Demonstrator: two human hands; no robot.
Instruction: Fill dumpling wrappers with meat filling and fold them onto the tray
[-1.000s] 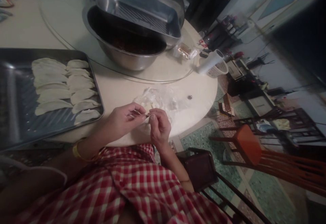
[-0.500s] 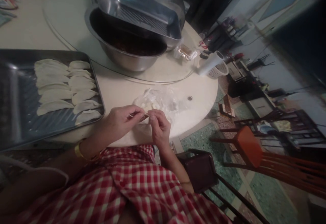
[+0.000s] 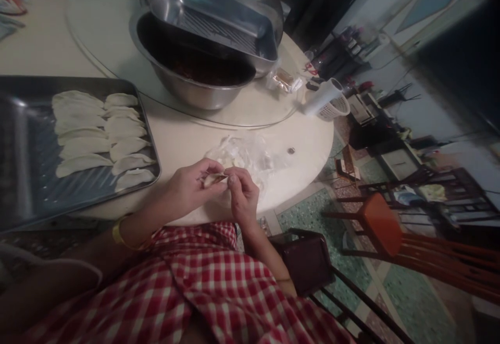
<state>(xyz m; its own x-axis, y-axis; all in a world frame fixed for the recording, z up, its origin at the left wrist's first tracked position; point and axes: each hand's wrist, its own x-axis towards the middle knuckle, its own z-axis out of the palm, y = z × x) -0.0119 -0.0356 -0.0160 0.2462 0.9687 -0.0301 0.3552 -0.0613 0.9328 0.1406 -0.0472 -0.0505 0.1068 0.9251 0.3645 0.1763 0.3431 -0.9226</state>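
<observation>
A small pale dumpling (image 3: 214,179) is held between both hands just above the near edge of the round cream table (image 3: 179,140). My left hand (image 3: 191,187) pinches its left side with curled fingers. My right hand (image 3: 242,197) pinches its right end between thumb and forefinger. Right behind the hands lies a clear plastic bag (image 3: 250,156) with pale wrappers in it. To the left, a metal tray (image 3: 23,151) carries several folded dumplings (image 3: 99,133) in two rows.
A steel bowl (image 3: 195,81) of dark filling stands on the glass turntable, with an upturned steel tray (image 3: 219,13) resting over its rim. A white basket (image 3: 330,101) sits at the table's right edge. A dark stool (image 3: 308,260) and an orange-seated chair (image 3: 380,224) stand on the floor to the right.
Both hands stay in the same spot, and the fingers have worked along the dumpling's edge, which now shows more between them. The view has shifted slightly.
</observation>
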